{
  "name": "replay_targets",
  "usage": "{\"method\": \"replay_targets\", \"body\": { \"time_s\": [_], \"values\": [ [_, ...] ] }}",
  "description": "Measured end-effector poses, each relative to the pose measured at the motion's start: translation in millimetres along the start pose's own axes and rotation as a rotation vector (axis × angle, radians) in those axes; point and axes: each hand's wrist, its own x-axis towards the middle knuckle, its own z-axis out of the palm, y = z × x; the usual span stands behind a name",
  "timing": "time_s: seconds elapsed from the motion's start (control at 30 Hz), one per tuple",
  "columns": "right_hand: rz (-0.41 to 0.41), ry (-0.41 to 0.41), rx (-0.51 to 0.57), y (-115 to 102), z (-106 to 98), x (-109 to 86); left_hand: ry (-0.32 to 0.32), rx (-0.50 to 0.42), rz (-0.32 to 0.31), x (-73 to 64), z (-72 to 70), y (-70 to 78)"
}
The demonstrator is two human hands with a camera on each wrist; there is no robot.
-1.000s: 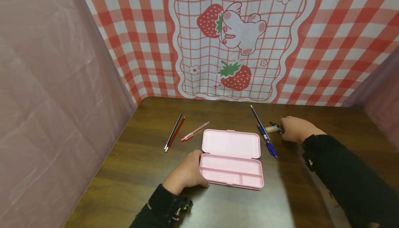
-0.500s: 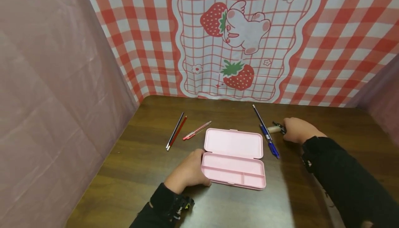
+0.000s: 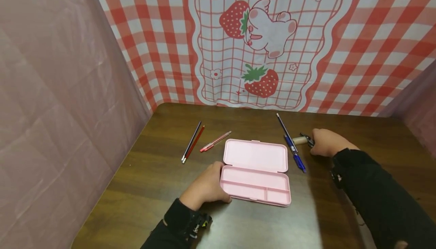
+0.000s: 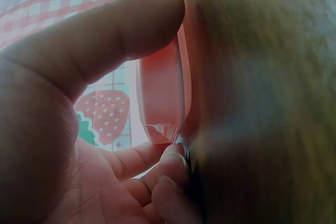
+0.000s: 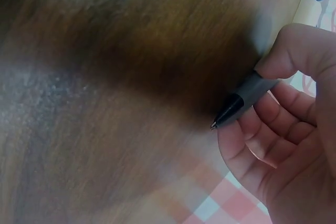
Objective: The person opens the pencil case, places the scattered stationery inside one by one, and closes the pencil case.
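Note:
The pink pencil case (image 3: 257, 155) lies open on the table, its lid folded back and its divided tray (image 3: 245, 188) nearest the person. My left hand (image 3: 206, 186) grips the tray's left end, thumb on the near side; the left wrist view shows the thumb and fingers (image 4: 126, 30) round that end. In my right hand (image 3: 328, 143), right of the case, is a black pen (image 5: 231, 109), pinched between thumb and fingers with its tip showing. A beige block (image 3: 299, 140) lies beside the right fingertips. A blue pen (image 3: 295, 156) and a pencil (image 3: 282, 124) lie left of it.
Left of the case lie a red pen (image 3: 215, 142), a red pencil (image 3: 194, 143) and a dark pencil (image 3: 192, 140). A checked strawberry cloth (image 3: 167, 44) hangs behind the brown table (image 3: 136, 188). A pink curtain (image 3: 61, 109) hangs at the left.
The head view has shifted slightly. Both hands stay about where they were, the left on the case and the right by the beige block.

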Motion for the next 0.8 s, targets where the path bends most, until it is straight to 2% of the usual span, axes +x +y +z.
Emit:
{"method": "replay_targets", "body": {
  "time_s": [0.43,0.8],
  "values": [
    [0.055,-0.044,0.047,10,-4,-5.5,-0.019,-0.016,-0.017,-1.1,-2.2,1.2],
    [0.000,-0.009,0.027,-1,-19,-13.2,-0.023,-0.007,-0.014,-0.3,-2.2,1.5]
  ]
}}
